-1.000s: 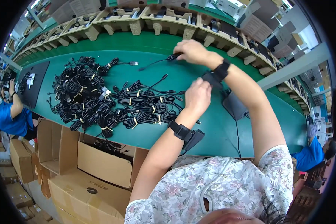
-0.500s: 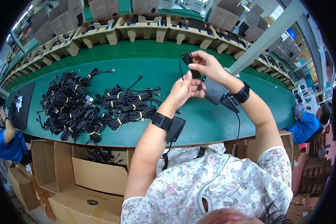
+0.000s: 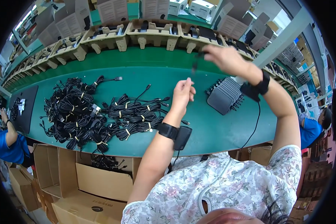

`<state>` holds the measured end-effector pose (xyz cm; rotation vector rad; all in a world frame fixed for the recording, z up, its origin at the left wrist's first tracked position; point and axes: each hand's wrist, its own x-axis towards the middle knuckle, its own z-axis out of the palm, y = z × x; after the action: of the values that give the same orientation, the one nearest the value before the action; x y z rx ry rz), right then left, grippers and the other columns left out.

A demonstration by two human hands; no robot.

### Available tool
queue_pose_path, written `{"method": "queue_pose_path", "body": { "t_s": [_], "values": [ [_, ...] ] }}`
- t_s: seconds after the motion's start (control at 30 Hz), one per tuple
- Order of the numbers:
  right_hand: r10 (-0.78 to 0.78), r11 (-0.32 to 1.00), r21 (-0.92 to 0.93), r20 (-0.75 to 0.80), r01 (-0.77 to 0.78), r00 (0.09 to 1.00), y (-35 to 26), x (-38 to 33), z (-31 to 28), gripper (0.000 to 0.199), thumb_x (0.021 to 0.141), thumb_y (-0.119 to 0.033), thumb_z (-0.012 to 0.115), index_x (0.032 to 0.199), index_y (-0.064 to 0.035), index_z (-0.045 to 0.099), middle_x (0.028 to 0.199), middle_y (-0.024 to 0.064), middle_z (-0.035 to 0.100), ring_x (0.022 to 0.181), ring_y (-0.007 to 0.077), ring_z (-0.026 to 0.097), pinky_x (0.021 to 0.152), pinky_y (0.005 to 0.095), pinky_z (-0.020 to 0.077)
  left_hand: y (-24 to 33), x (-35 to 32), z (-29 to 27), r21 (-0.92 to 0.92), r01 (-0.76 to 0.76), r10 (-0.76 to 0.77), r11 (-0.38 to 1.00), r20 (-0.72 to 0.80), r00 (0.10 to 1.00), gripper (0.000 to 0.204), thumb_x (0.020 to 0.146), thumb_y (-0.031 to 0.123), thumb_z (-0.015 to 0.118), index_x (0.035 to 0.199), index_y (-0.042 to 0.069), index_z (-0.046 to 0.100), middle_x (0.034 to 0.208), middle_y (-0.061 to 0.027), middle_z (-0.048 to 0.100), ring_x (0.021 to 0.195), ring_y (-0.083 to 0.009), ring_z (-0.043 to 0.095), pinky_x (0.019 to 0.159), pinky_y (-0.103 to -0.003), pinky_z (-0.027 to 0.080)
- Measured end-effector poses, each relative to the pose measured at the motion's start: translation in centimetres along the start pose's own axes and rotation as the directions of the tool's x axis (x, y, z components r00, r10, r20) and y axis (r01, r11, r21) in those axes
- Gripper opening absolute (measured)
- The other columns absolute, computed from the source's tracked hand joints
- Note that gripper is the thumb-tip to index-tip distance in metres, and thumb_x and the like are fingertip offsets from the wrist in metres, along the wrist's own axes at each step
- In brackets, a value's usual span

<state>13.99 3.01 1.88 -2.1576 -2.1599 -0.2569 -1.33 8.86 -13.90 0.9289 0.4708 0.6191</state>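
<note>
Right grip point(image 3: 222, 58), one black cable point(image 3: 194, 67)

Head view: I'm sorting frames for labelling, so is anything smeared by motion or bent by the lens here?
In the head view the right hand and the thin dark cable piece at its fingers are motion-blurred; the left hand is only slightly soft. The cable bundles are sharp. The green table edge and the shelf of trays bow with fisheye distortion, and the corners are black.
</note>
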Motion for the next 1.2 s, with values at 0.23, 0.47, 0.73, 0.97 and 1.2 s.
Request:
{"method": "queue_pose_path", "body": {
  "t_s": [0.23, 0.47, 0.73, 0.97, 1.2],
  "values": [
    [0.16, 0.918, -0.352, -0.088, -0.181, 0.983, 10.7, 13.6, 1.0, 0.021, 0.083, -0.023, 0.053, 0.091, -0.0064, 0.063, 0.082, 0.0159, 0.064, 0.076, 0.0347, 0.061, 0.064, 0.043, 0.0489, -1.4, -0.2, 0.9, 0.059, 0.072, -0.072, 0.996, 0.0, 0.997, 0.022, 0.093, 0.026, 0.048, 0.095, 0.004, 0.05, 0.069, -0.0026, 0.053, 0.048, -0.0067, 0.043, 0.045, -0.02, 0.037],
    [0.227, 0.613, -0.789, 0.131, -0.037, 0.965, 9.2, 20.0, 7.6, 0.015, 0.074, -0.015, 0.057, 0.076, -0.0046, 0.067, 0.078, 0.0139, 0.066, 0.073, 0.0301, 0.065, 0.059, 0.0414, 0.0504, -1.1, -0.4, 0.5, 0.017, 0.144, -0.143, 0.989, -0.044, 0.989, 0.019, 0.093, 0.022, 0.049, 0.096, 0.004, 0.05, 0.071, -0.0027, 0.053, 0.05, -0.0064, 0.043, 0.046, -0.02, 0.038],
    [0.326, 0.913, -0.293, 0.11, -0.282, 0.939, 12.6, 20.7, 8.9, 0.017, 0.079, -0.015, 0.054, 0.079, -0.0032, 0.066, 0.079, 0.0162, 0.065, 0.078, 0.0309, 0.064, 0.063, 0.0434, 0.0503, -1.0, -0.2, 0.6, -0.023, 0.152, -0.153, 0.988, -0.037, 0.988, 0.015, 0.092, 0.017, 0.05, 0.096, 0.003, 0.05, 0.071, -0.0029, 0.053, 0.051, -0.0063, 0.044, 0.047, -0.02, 0.038],
    [0.669, 0.742, 0.173, -0.246, -0.647, 0.701, 12.7, 20.9, 14.3, 0.021, 0.079, -0.014, 0.05, 0.082, -0.0013, 0.067, 0.094, 0.0252, 0.062, 0.09, 0.0351, 0.062, 0.075, 0.0402, 0.0499, -1.4, -0.1, 0.7, -0.009, 0.144, -0.144, 0.99, -0.044, 0.989, 0.013, 0.092, 0.015, 0.049, 0.095, 0.003, 0.05, 0.072, -0.0029, 0.053, 0.051, -0.0068, 0.045, 0.047, -0.02, 0.038],
    [0.235, 0.963, -0.171, 0.153, -0.209, 0.96, 16.0, 20.2, 15.5, 0.025, 0.084, -0.014, 0.045, 0.1, 0.0022, 0.056, 0.092, 0.0257, 0.059, 0.086, 0.0397, 0.058, 0.075, 0.0471, 0.0476, -1.5, -0.2, -0.4, -0.017, 0.137, -0.138, 0.99, -0.068, 0.988, 0.011, 0.091, 0.015, 0.05, 0.095, 0.004, 0.051, 0.072, -0.003, 0.054, 0.051, -0.0073, 0.047, 0.048, -0.021, 0.04]
  ]
}}
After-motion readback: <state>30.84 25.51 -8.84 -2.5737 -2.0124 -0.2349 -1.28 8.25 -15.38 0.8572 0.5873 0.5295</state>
